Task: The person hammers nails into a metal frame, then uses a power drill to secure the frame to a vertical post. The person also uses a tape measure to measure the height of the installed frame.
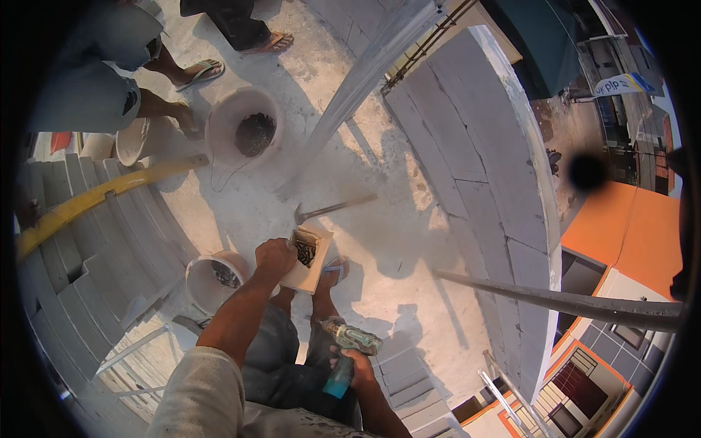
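Box [299, 279] of dark fasteners [306, 255] is gripped at its 9 o'clock edge by the left hand [276, 257], left forearm [235, 319] extended toward 1. Cordless drill [355, 339], at 5 o'clock from box, is held by the right hand [358, 367], right forearm [382, 409] angled toward 11, nose pointed at 10. Hammer [332, 209] on floor [398, 230], 1 o'clock from box.

The pale concrete floor [387, 303], sunlit in patches, runs beside a grey block wall [478, 139].
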